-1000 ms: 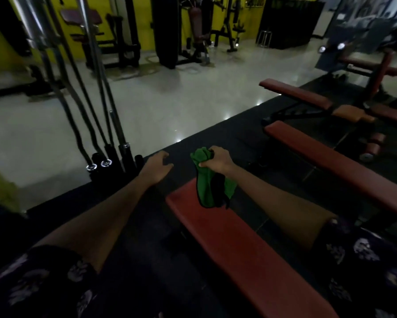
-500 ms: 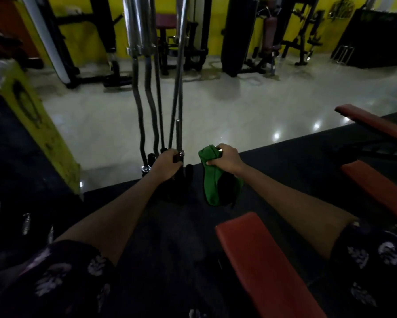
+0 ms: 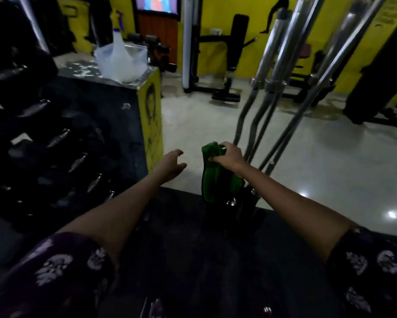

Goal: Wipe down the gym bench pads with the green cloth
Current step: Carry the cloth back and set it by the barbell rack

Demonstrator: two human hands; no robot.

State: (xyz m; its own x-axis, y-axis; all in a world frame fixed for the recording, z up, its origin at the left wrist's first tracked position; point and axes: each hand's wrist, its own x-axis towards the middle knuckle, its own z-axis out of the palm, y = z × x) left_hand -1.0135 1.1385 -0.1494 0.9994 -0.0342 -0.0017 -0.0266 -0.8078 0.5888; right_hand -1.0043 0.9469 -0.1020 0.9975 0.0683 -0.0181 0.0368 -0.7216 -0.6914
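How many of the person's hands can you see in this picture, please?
2. The right hand is at centre, gripping the green cloth; the left hand is beside it, open and empty.

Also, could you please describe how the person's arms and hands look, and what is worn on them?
Both forearms are bare from about the elbow down. Each upper arm has a short, loose, dark sleeve: the left sleeve and the right sleeve carry a pale floral print. The left hand and right hand are bare; no gloves, rings, watch or bands are visible.
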